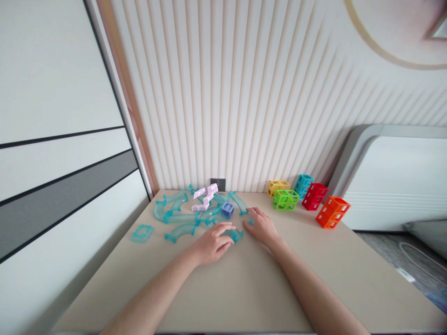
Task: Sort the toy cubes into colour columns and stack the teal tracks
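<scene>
Two bare forearms reached in from the near edge of the beige table (331, 279), converging toward its far middle. The left hand (211, 243) lay palm down and loosely open, fingers stretched forward and to the right, its fingertips resting on a short teal track piece (236, 236); nothing was clenched in it. The right hand (262, 227) also lay flat and released, fingers spread and pointing left, the tips just beside the end of the same piece and touching the edge of the track heap (181, 215).

That short piece was clear teal plastic, a shallow channel with darker connectors at its ends. Most of it was hidden under the left fingers, so its long axis could only be read as running roughly left to right between the two hands.

From the left, a teal square frame (142, 233) lay flat and apart. Next came the heap of curved channels, arcs overlapping, mostly lying crosswise. A lilac stepped piece (206, 194) sat on the heap's far side, and a small purple cube (227, 210) stood just beyond the hands. Farther right, well apart, stood lattice blocks: yellow (278, 187), green (285, 199), cyan (303, 184), red (314, 196) and orange (332, 211).
</scene>
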Demonstrator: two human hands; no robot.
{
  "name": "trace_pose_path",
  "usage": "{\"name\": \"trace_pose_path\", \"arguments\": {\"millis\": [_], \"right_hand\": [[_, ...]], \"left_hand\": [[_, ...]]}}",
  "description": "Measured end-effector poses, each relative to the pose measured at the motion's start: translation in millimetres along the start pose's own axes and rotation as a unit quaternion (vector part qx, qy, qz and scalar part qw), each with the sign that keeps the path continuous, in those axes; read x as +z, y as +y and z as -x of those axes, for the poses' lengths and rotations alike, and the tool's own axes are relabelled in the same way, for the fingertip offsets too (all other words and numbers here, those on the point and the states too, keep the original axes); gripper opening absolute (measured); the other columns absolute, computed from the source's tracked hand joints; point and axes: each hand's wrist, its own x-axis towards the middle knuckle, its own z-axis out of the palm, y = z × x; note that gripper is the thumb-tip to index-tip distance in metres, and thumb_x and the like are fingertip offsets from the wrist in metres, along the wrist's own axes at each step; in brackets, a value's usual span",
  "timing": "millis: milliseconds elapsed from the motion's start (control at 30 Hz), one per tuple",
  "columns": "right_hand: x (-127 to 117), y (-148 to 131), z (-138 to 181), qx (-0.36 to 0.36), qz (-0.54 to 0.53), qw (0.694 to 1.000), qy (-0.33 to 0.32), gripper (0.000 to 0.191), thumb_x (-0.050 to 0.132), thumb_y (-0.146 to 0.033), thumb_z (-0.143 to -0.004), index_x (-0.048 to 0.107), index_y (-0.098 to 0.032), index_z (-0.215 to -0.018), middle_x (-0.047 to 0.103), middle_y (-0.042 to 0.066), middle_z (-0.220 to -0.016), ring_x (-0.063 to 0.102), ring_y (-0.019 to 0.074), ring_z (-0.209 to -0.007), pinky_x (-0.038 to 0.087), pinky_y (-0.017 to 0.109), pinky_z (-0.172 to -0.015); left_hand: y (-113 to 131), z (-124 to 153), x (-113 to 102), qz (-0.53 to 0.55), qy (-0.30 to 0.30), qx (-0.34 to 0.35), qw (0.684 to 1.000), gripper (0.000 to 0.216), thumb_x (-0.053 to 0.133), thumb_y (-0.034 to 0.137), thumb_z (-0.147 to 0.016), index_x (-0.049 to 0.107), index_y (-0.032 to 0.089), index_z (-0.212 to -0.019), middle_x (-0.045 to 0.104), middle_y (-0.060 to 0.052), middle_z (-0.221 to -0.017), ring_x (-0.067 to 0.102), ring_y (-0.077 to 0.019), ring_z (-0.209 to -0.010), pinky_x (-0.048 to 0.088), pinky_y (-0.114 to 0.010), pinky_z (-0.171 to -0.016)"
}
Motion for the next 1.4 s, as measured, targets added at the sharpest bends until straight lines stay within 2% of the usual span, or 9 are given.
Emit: {"name": "trace_pose_path", "arguments": {"millis": [133, 333, 467, 667, 767, 833, 1000, 1267, 1400], "right_hand": [[-4.4, -0.9, 1.4, 0.021, 0.018, 1.000, -0.005, 0.056, 0.063, -0.039, -0.085, 0.053, -0.022, -0.137, 0.064, 0.013, -0.126, 0.061, 0.0289, -0.117, 0.043, 0.036, -0.095], [-4.8, -3.5, 2.4, 0.030, 0.035, 0.999, -0.010, 0.042, 0.060, -0.037, -0.090, 0.061, -0.021, -0.128, 0.069, 0.012, -0.116, 0.063, 0.0276, -0.109, 0.044, 0.034, -0.091], [-2.6, -2.5, 1.8, 0.023, 0.028, 0.999, -0.006, 0.045, 0.059, -0.036, -0.091, 0.057, -0.019, -0.132, 0.069, 0.012, -0.118, 0.063, 0.0265, -0.109, 0.044, 0.034, -0.091], [7.0, -2.9, 2.0, 0.010, 0.023, 1.000, 0.006, 0.042, 0.057, -0.035, -0.092, 0.058, -0.021, -0.132, 0.067, 0.012, -0.123, 0.060, 0.0273, -0.115, 0.042, 0.035, -0.096], [11.7, -4.6, 2.2, 0.004, 0.022, 1.000, 0.012, 0.041, 0.056, -0.034, -0.093, 0.059, -0.023, -0.132, 0.064, 0.012, -0.127, 0.060, 0.0271, -0.115, 0.041, 0.036, -0.097], [13.2, -5.8, 2.5, 0.000, 0.022, 1.000, 0.014, 0.039, 0.055, -0.033, -0.094, 0.060, -0.024, -0.131, 0.062, 0.013, -0.130, 0.059, 0.0273, -0.116, 0.041, 0.037, -0.097], [11.3, -7.2, 3.4, -0.009, 0.024, 1.000, 0.007, 0.033, 0.052, -0.034, -0.096, 0.067, -0.022, -0.123, 0.062, 0.014, -0.130, 0.059, 0.0286, -0.117, 0.041, 0.039, -0.097], [11.2, -4.1, 2.8, -0.006, 0.032, 0.999, 0.008, 0.030, 0.051, -0.035, -0.097, 0.070, -0.022, -0.116, 0.065, 0.012, -0.126, 0.060, 0.0275, -0.116, 0.043, 0.037, -0.097], [13.0, -3.3, 2.4, -0.009, 0.033, 0.999, 0.009, 0.030, 0.051, -0.035, -0.096, 0.070, -0.022, -0.116, 0.066, 0.012, -0.124, 0.060, 0.0277, -0.116, 0.043, 0.038, -0.096]], "left_hand": [[0.3, -0.1, -1.2, -0.006, 0.000, 0.000, 1.000, 0.021, 0.053, 0.014, -0.093, 0.072, 0.022, -0.100, 0.059, -0.008, -0.136, 0.049, -0.0236, -0.135, 0.043, -0.041, -0.113], [0.8, 1.1, -1.9, -0.008, -0.002, 0.001, 1.000, 0.021, 0.055, 0.013, -0.092, 0.071, 0.022, -0.103, 0.059, -0.008, -0.136, 0.049, -0.0241, -0.134, 0.043, -0.041, -0.113], [4.9, -1.2, -5.5, -0.038, 0.006, 0.016, 0.999, 0.025, 0.053, 0.013, -0.093, 0.069, 0.022, -0.111, 0.060, -0.009, -0.134, 0.050, -0.0232, -0.133, 0.044, -0.040, -0.112], [-1.7, -0.9, -40.8, -0.165, 0.039, 0.069, 0.983, 0.034, 0.049, 0.010, -0.093, 0.064, 0.022, -0.121, 0.064, -0.010, -0.131, 0.055, -0.0249, -0.129, 0.040, -0.047, -0.114], [-21.5, 18.5, -70.1, -0.209, 0.086, -0.010, 0.974, 0.031, 0.045, 0.015, -0.097, 0.066, 0.022, -0.119, 0.068, -0.009, -0.123, 0.059, -0.0224, -0.122, 0.040, -0.043, -0.114], [-39.3, 38.8, -87.3, -0.225, 0.117, -0.113, 0.961, 0.030, 0.043, 0.022, -0.098, 0.066, 0.022, -0.117, 0.069, -0.009, -0.121, 0.060, -0.0230, -0.118, 0.041, -0.043, -0.112], [-76.9, 85.6, -109.6, -0.250, 0.183, -0.341, 0.887, 0.034, 0.037, 0.032, -0.098, 0.064, 0.020, -0.116, 0.068, -0.010, -0.118, 0.061, -0.0242, -0.114, 0.045, -0.039, -0.108], [-80.3, 105.8, -106.9, -0.352, 0.034, -0.518, 0.779, 0.047, 0.035, 0.040, -0.095, 0.064, 0.011, -0.117, 0.065, -0.020, -0.118, 0.062, -0.0357, -0.108, 0.051, -0.046, -0.089], [-82.0, 110.0, -101.5, -0.338, -0.004, -0.550, 0.764, 0.043, 0.038, 0.036, -0.093, 0.065, 0.011, -0.114, 0.068, -0.020, -0.111, 0.064, -0.0349, -0.105, 0.051, -0.044, -0.087]]}}
